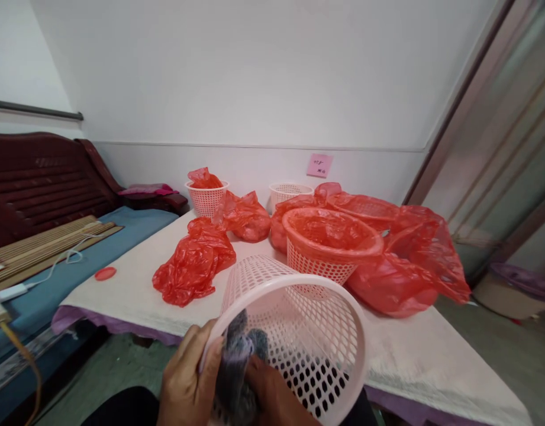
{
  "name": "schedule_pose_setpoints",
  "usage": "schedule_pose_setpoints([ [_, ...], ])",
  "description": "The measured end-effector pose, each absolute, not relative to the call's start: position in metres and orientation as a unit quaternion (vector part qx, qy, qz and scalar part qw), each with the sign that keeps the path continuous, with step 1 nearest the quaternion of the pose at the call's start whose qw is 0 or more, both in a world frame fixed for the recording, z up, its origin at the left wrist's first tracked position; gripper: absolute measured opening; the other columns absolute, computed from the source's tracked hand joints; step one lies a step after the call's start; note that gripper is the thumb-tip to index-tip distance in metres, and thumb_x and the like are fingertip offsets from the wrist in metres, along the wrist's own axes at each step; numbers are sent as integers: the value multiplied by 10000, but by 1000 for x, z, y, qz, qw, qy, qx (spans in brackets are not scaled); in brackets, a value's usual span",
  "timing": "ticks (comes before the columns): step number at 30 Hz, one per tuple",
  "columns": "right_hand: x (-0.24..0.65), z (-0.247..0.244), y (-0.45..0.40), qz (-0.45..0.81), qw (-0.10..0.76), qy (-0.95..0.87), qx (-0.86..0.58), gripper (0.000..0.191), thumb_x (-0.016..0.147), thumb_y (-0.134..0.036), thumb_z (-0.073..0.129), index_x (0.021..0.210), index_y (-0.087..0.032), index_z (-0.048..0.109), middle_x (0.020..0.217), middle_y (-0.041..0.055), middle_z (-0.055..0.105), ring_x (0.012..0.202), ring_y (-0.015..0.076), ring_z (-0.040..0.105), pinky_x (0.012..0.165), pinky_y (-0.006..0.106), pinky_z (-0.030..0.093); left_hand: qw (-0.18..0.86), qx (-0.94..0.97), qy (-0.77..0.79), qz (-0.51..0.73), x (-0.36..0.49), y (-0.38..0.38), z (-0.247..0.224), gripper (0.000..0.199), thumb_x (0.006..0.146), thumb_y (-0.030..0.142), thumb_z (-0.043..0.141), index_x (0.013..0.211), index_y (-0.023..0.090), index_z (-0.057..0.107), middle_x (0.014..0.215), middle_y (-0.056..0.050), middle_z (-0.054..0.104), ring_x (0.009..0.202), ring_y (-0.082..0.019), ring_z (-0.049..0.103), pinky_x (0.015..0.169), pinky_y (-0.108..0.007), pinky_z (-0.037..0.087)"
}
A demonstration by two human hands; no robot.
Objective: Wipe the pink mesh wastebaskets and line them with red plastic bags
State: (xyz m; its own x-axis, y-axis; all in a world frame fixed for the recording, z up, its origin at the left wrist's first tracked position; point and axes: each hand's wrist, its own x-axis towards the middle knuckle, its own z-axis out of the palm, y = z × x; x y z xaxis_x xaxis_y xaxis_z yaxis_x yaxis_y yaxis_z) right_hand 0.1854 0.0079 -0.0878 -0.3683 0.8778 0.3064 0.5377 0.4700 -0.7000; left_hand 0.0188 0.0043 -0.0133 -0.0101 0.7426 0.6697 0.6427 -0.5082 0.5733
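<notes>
A pale pink mesh plastic basket (308, 279) lies tilted on its side at the table's near edge, its mouth toward me. My left hand (187, 376) is closed on the left of its rim, thumb on the inside. Inside the mouth, my right hand (276, 393) grips a bunched dark grey-blue cloth (236, 373) against the left inner wall. Some of the right fingers are hidden by the cloth and shadow.
Behind stands a basket lined with a red plastic bag (332, 231). Red bags (187, 260) lie left and right (396, 284). Two small baskets, one with red plastic (206, 201) and another (290, 190), stand at the back. A red disc (105, 273) lies left.
</notes>
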Motion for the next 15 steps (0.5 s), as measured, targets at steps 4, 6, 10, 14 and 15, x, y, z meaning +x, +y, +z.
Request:
schedule_pose_setpoints([
  [4, 227, -75, -3, 55, 148, -856, -492, 142, 715, -114, 625, 723, -234, 701, 770, 50, 695, 702, 221, 632, 637, 302, 492, 38, 710, 485, 509, 11, 12, -5, 232, 928, 242, 503, 1135, 219, 606, 949, -25, 641, 907, -140, 624, 829, -211, 469],
  [6, 244, -65, -2, -19, 86, -839, -537, 161, 726, -80, 611, 683, -205, 703, 763, 98, 692, 728, 277, 641, 628, 356, 488, 43, 713, 483, 506, 13, 16, 3, 232, 926, 252, 508, 1132, 206, 603, 957, -29, 636, 931, -145, 621, 856, -221, 461],
  [10, 248, -58, -3, -45, 21, -829, -557, 160, 762, -100, 615, 776, -213, 727, 833, 109, 696, 779, 304, 652, 631, 377, 482, 27, 737, 469, 486, 20, 25, 27, 231, 935, 277, 494, 1114, 188, 610, 980, -39, 649, 935, -145, 618, 850, -232, 459],
  [14, 243, -59, 2, -20, 23, -845, -534, 110, 797, -163, 636, 819, -233, 718, 850, 82, 690, 787, 279, 644, 633, 349, 476, 5, 775, 449, 444, 26, 36, 53, 262, 946, 319, 478, 1120, 180, 616, 974, -48, 653, 922, -150, 621, 825, -246, 459],
  [15, 246, -57, 6, -26, 26, -841, -539, 105, 817, -175, 622, 824, -227, 714, 866, 87, 687, 815, 287, 639, 656, 360, 483, 9, 782, 445, 435, 27, 39, 58, 275, 947, 332, 475, 1122, 175, 616, 981, -52, 655, 930, -153, 621, 830, -252, 458],
])
